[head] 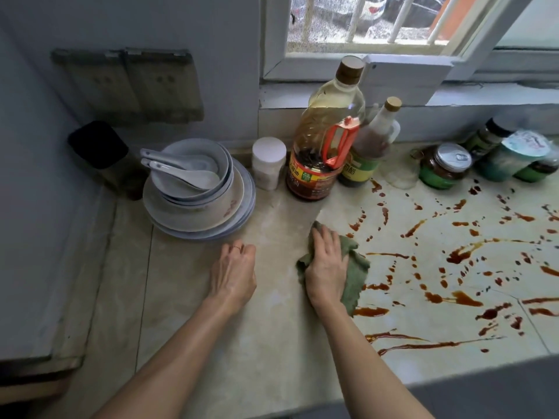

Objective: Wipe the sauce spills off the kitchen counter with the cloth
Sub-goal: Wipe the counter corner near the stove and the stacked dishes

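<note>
Pressing flat on the green cloth (pixel 358 269), the right grip (pixel 326 264) lies with fingers straight at the left edge of the sauce spills (pixel 456 255) on the tabletop (pixel 260 343); the left grip (pixel 234 272) rests beside it, fingers curled, holding nothing, near the stacked bowls (pixel 187 213)

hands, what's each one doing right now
left hand: fingers curled, holding nothing, resting on the counter
right hand: open, fingers flat, pressing the green cloth
</note>
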A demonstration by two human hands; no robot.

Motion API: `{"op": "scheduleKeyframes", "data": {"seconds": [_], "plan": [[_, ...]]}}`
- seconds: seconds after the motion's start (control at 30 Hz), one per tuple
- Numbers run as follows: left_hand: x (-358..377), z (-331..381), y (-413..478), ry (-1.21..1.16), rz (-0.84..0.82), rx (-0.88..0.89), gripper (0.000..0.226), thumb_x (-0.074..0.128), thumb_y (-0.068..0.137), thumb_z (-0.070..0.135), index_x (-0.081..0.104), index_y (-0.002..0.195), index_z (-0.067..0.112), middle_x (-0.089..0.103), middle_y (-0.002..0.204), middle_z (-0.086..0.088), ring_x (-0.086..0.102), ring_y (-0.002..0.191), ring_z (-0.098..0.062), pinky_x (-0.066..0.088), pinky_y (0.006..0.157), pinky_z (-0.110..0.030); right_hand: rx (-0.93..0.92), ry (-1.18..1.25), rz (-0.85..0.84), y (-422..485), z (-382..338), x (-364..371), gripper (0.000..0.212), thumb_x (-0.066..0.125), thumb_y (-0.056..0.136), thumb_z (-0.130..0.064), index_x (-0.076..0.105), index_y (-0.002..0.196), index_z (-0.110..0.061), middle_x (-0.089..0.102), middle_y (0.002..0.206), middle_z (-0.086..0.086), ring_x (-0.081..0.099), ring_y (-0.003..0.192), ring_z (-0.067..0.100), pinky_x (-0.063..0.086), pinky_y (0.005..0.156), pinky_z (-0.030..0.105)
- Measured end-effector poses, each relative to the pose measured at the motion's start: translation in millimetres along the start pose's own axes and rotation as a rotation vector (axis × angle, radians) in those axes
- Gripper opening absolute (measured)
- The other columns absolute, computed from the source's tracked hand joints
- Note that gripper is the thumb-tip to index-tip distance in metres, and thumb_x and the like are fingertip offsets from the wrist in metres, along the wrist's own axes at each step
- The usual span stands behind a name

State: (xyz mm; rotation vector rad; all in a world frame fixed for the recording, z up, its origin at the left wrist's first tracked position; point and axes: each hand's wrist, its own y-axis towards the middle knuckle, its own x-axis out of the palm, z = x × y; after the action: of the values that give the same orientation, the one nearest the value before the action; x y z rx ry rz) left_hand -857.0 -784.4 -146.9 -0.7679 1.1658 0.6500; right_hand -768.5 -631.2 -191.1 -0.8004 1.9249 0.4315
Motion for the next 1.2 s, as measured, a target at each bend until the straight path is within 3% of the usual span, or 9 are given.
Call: {"op": "scheduleKeyframes", "data": {"seconds": [0.13,0.27,0.37,0.47,0.63,0.73,0.83,1.0,1.2], "plan": [[2,1,-9,-0.021,0.014,0.003,0.027,0.042,0.085,0.008,0.053,0.108,0.015,0.048,0.118,-0.006,0.045,0.108,-0.027,0.046,0.069,-0.037,0.032,0.050,0.049,-20,-2,-1,0.066,0.040,0.089,0.003,0.032,0.149,-0.023,0.016,0.160,-0.005,0.002,0.148,0.015,0.011,0.118,0.051],[7,8,-12,0.009,0.031,0.026,0.028,0.042,0.085,0.011,0.053,0.110,0.017,0.049,0.121,-0.006,0.045,0.111,-0.028,0.046,0.080,-0.036,-0.284,0.063,-0.142,-57,-22,16,0.060,0.043,0.093,-0.010,0.031,0.149,-0.026,0.017,0.160,-0.005,0.002,0.148,0.015,0.014,0.117,0.049],[8,14,-12,-0.013,0.027,0.038,0.031,0.042,0.085,0.008,0.053,0.113,0.017,0.048,0.123,-0.006,0.044,0.113,-0.029,0.044,0.085,-0.035,-0.389,0.025,-0.159,-53,2,5,0.061,0.050,0.092,-0.011,0.033,0.148,-0.026,0.022,0.158,-0.004,0.009,0.148,0.018,0.019,0.116,0.047],[8,15,-16,-0.028,0.005,0.054,0.034,0.042,0.083,0.003,0.053,0.114,0.014,0.047,0.123,-0.008,0.044,0.114,-0.029,0.044,0.086,-0.036,-0.256,0.004,-0.117,-39,31,-15,0.061,0.043,0.094,-0.003,0.033,0.148,-0.028,0.021,0.158,-0.006,0.009,0.148,0.017,0.021,0.116,0.045],[10,15,-26,-0.054,-0.019,0.056,0.039,0.045,0.079,0.000,0.052,0.116,0.012,0.045,0.127,-0.008,0.042,0.117,-0.029,0.044,0.089,-0.036,-0.063,0.055,-0.258,-45,2,-19,0.066,0.040,0.091,-0.005,0.021,0.152,-0.022,0.006,0.161,-0.002,-0.003,0.148,0.019,0.012,0.118,0.052],[10,19,-27,-0.061,-0.003,0.035,0.037,0.046,0.079,0.001,0.053,0.114,0.010,0.045,0.129,-0.009,0.042,0.118,-0.030,0.043,0.092,-0.036,-0.124,0.019,-0.299,-78,-22,-2,0.071,0.042,0.094,-0.010,0.007,0.154,-0.021,-0.008,0.161,-0.004,-0.014,0.147,0.020,0.007,0.116,0.056],[11,25,-26,-0.062,0.002,0.027,0.037,0.047,0.081,0.002,0.052,0.117,0.009,0.045,0.131,-0.009,0.042,0.120,-0.030,0.042,0.093,-0.035,-0.275,-0.097,-0.296,-96,-6,1,0.064,0.035,0.100,-0.021,0.000,0.153,-0.026,-0.013,0.160,-0.009,-0.018,0.146,0.015,0.008,0.117,0.050],[10,21,-31,-0.046,-0.005,0.038,0.036,0.045,0.080,0.000,0.052,0.115,0.009,0.045,0.128,-0.010,0.043,0.119,-0.030,0.044,0.090,-0.036,-0.307,-0.118,-0.239,-91,34,-15,0.061,0.035,0.096,-0.034,0.011,0.152,-0.035,0.001,0.161,-0.013,-0.006,0.147,0.010,0.013,0.116,0.048],[16,11,-45,-0.061,0.001,0.055,0.038,0.045,0.078,-0.002,0.050,0.114,0.010,0.043,0.129,-0.010,0.043,0.119,-0.029,0.044,0.089,-0.036,-0.133,0.068,-0.217,-90,14,-5,0.062,0.037,0.092,-0.009,0.029,0.149,-0.032,0.012,0.159,-0.013,-0.002,0.147,0.011,0.008,0.117,0.057]]}}
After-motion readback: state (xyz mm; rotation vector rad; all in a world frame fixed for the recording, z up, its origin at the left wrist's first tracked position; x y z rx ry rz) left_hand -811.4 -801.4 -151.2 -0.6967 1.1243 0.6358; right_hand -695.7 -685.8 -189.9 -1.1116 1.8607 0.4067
